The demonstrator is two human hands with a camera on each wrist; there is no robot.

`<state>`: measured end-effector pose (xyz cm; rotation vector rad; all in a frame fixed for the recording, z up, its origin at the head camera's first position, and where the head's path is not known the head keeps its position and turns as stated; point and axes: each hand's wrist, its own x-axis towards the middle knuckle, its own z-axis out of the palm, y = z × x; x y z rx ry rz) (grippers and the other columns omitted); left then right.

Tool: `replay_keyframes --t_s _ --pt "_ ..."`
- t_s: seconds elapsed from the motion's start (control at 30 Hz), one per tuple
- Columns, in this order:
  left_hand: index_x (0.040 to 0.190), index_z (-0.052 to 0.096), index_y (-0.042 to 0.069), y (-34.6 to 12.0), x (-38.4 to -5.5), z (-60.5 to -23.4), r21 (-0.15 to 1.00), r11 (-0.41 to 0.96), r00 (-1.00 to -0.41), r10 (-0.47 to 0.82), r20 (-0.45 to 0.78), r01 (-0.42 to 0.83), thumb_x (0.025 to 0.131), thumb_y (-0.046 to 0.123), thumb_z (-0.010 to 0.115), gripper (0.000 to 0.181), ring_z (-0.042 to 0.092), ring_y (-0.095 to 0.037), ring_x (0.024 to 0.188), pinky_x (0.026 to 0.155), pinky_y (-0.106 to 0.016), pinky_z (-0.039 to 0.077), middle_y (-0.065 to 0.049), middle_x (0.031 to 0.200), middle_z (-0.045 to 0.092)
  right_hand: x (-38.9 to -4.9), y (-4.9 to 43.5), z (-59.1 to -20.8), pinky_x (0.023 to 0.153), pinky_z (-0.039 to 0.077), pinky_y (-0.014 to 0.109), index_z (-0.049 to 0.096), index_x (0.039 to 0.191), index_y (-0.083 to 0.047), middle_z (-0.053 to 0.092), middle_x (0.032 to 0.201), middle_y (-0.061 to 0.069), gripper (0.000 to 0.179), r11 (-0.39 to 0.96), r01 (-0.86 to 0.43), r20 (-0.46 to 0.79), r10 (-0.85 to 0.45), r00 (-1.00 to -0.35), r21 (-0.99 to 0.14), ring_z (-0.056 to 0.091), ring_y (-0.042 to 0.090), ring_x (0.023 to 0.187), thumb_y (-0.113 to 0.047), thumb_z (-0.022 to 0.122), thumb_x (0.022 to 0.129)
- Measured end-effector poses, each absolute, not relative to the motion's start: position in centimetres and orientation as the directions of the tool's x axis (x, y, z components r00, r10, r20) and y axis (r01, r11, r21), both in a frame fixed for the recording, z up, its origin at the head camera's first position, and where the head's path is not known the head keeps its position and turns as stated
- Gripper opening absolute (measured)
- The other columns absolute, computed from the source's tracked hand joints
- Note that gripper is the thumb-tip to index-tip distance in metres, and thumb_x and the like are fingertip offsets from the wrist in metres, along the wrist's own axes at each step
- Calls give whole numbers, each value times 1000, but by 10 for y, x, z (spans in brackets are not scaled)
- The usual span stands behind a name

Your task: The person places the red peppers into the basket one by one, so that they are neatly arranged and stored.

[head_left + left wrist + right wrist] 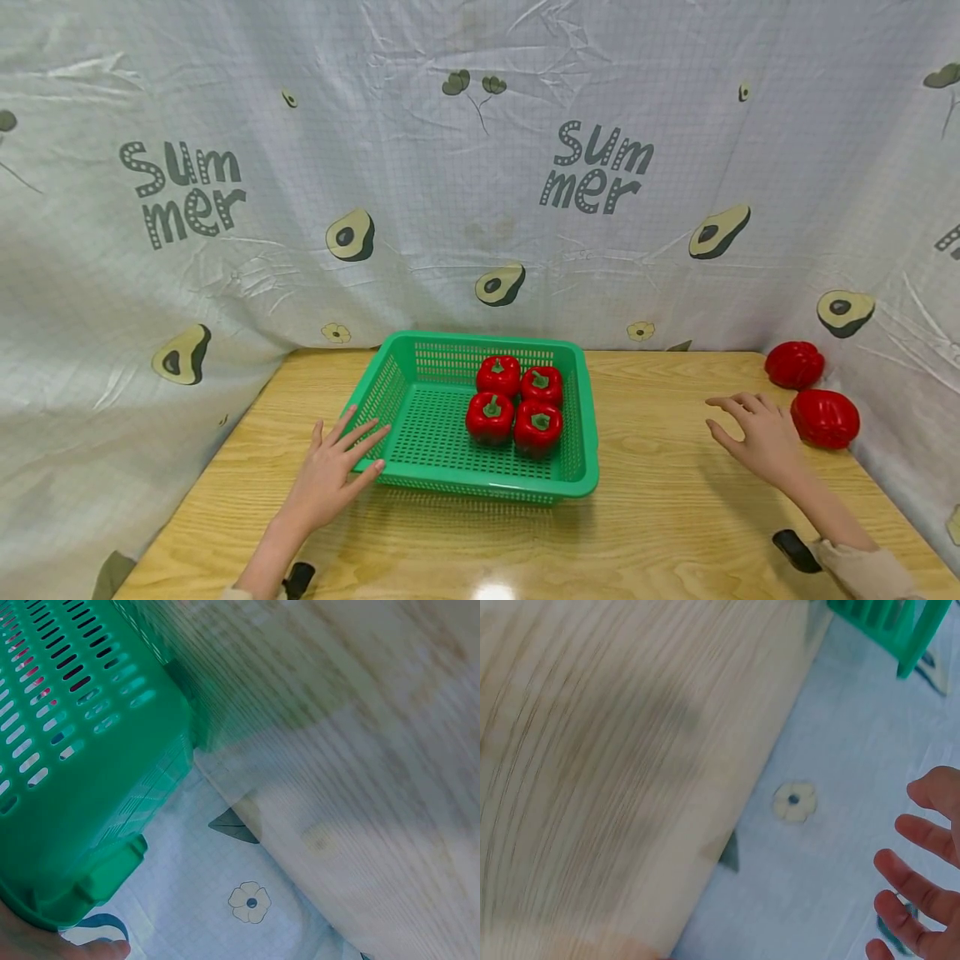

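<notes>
A green plastic basket [465,479] stands on the wooden table with several red bell peppers [491,418] grouped in its right half, green stems up. My left hand [330,467] rests on the basket's left front rim, fingers spread. In the left wrist view its fingers [101,949] show at the rim of the slotted basket [150,742]. Over the table to the right, my right hand [761,437] is held with fingers loosely bent and nothing in them. Just beyond it, at the table's right edge, lie two more red peppers [825,419].
The light wooden table [660,517] ends at a pale curtain [420,167] printed with avocados and lettering, which hangs behind and along both sides. A black band [797,550] is at my right wrist.
</notes>
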<state>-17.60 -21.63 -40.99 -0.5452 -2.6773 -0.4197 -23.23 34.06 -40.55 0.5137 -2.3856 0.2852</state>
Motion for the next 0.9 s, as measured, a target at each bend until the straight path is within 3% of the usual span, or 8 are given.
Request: replay_keyframes --t_s 0.43,0.9 --pt "128 51 23 -218 -177 -411 212 881 -855 312 414 423 82 34 61 48 26 -36 133 97 -71 15 -7 130 52 -245 386 -405 60 30 49 61 95 -5 55 92 23 25 963 -258 568 -168 -806 -81 41 39 82 -13 67 72" --pt "127 51 21 -218 -177 -411 211 882 -857 311 411 421 82 34 61 48 26 -36 133 96 -71 15 -6 130 52 -255 425 -407 67 24 61 50 101 1 38 104 31 30 988 -64 397 -3 -918 -140 29 52 93 -17 60 79"
